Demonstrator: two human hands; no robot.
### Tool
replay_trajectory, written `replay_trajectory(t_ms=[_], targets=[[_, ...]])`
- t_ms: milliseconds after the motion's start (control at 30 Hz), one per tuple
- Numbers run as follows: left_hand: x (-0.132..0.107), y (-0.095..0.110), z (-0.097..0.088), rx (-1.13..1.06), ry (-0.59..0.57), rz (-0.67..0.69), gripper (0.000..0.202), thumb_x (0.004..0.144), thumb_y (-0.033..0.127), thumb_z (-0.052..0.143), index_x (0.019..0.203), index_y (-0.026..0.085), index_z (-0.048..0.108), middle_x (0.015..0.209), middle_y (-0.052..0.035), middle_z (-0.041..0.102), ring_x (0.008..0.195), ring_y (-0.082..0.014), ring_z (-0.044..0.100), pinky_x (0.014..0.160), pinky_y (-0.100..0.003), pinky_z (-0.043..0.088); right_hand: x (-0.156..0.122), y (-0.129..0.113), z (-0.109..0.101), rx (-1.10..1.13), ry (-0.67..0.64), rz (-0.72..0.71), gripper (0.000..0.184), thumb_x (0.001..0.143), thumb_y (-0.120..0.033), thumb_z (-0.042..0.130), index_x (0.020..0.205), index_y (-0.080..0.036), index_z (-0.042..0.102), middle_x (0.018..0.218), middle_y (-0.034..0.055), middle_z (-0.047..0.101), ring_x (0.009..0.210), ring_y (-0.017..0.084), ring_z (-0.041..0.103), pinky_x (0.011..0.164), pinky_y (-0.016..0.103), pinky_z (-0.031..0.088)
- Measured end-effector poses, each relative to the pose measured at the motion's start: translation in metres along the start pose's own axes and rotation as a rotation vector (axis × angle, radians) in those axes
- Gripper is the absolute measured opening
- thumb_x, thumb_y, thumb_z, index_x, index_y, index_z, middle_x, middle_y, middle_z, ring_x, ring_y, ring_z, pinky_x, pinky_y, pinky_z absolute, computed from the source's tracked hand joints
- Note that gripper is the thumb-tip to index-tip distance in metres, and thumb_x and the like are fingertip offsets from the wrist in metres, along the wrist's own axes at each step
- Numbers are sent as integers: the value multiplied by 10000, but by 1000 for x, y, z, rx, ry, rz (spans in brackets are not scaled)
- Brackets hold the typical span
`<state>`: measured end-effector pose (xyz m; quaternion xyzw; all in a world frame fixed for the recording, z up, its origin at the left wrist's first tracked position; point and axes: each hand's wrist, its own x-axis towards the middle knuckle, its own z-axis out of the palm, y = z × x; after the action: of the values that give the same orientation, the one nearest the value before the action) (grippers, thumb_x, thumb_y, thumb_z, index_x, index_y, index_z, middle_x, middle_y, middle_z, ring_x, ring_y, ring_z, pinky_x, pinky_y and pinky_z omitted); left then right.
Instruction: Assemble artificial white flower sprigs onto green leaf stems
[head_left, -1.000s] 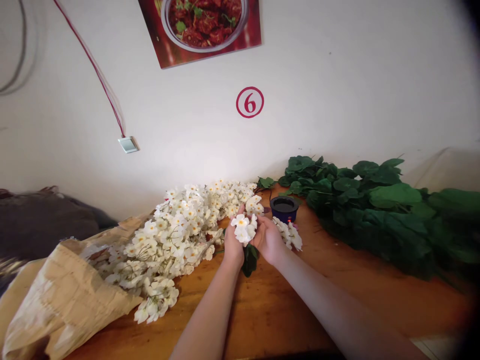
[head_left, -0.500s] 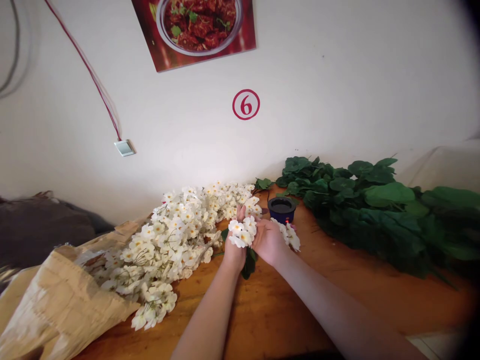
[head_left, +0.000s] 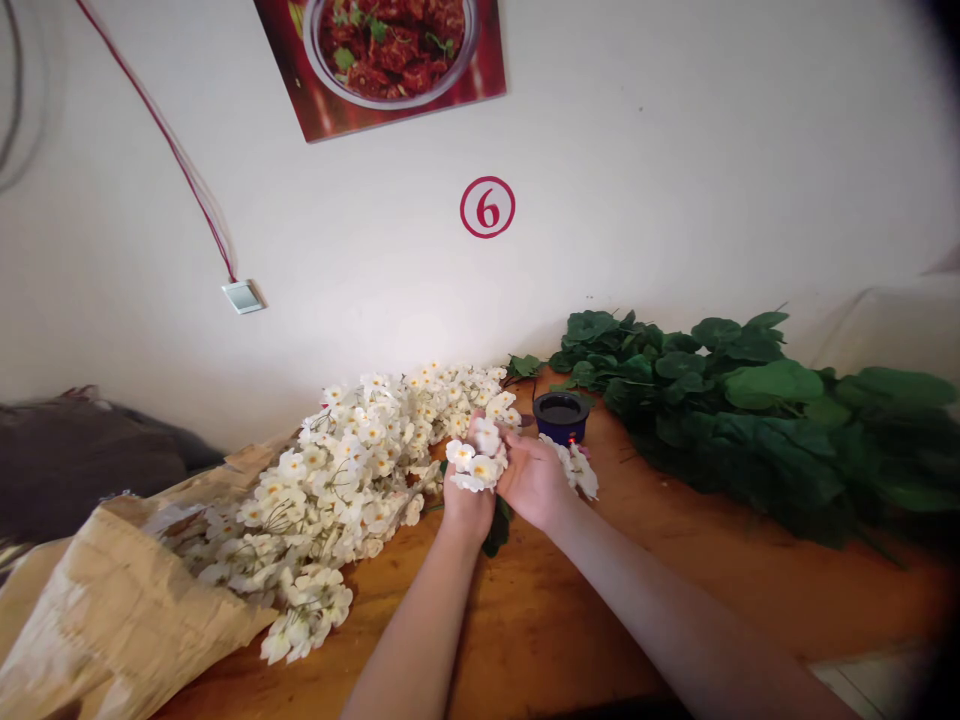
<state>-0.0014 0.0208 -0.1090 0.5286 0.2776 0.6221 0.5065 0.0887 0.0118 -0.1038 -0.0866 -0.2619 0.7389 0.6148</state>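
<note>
Brown kraft paper (head_left: 112, 620) at far left, a heap of white blossom sprays (head_left: 352, 470) spilling from it across the wooden bench (head_left: 525, 630). Left hand (head_left: 469, 505) and right hand (head_left: 534, 482) pressed together, grip closed on a white blossom sprig (head_left: 476, 462) above the bench, beside the heap. Dark blue cup (head_left: 561, 417) just behind; green leafy stems (head_left: 735, 420) further right.

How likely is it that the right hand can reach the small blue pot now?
Probably yes: the right hand sits just in front of the small blue pot, with only a white flower sprig beside the way.
</note>
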Motion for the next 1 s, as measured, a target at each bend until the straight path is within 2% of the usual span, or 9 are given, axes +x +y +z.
replay_trajectory(t_ms=[133,233,333,533,600,700,800,900,1000], targets=[[-1,2,6,-74,56,-8,551,958,496,207,1188,269,653,1159,-71,697,1184,-195,594,1040,-389,458,3,1,-5,38,33,11,285,693,-287,599,953,-212,687,1039,59,724,996,276,651,833,426,528],[-1,-3,5,-121,57,-10,518,951,484,253,1234,261,626,1235,-72,664,1208,-178,578,1066,-361,432,4,3,-7,44,56,0,282,703,-276,597,965,-217,685,1032,52,726,989,276,655,826,425,530],[-3,-6,2,-77,68,0,500,954,476,284,1257,252,614,1270,-78,645,1207,-182,579,1072,-359,421,5,4,-6,31,101,-5,234,727,-287,597,938,-220,675,966,46,734,960,273,663,810,417,532],[-11,5,-4,140,174,40,498,955,459,356,1187,144,664,1120,-110,714,1047,-239,664,951,-398,502,3,2,0,-42,265,18,212,775,-364,595,918,-220,655,804,14,724,878,243,680,777,363,531],[-11,8,-5,251,182,95,484,960,451,354,1135,151,691,1094,-105,722,1018,-236,671,940,-400,504,2,3,2,-38,245,11,225,792,-391,587,925,-224,658,782,7,722,873,239,683,777,358,529],[-10,10,-6,507,170,250,417,970,399,372,1063,186,718,1114,-92,712,1069,-229,641,993,-412,460,0,6,4,-24,149,9,262,810,-433,572,927,-219,670,798,21,732,888,248,686,784,369,529],[-10,11,-5,739,112,415,359,979,330,385,1039,218,721,1150,-79,695,1130,-225,599,1038,-437,407,-1,9,5,-18,160,-14,258,802,-444,593,906,-221,673,810,25,737,892,246,689,774,360,535],[-11,9,-5,845,56,493,296,965,304,440,1101,232,693,1175,-73,684,1151,-224,576,1043,-446,397,-1,9,4,14,195,-11,218,789,-425,624,889,-236,667,792,11,733,864,230,697,744,332,545],[-12,7,-5,897,35,508,336,916,322,547,1232,228,615,1231,-83,653,1190,-233,542,1035,-450,410,-2,5,2,74,140,53,234,803,-420,612,913,-223,672,770,20,730,832,228,705,724,324,556]])
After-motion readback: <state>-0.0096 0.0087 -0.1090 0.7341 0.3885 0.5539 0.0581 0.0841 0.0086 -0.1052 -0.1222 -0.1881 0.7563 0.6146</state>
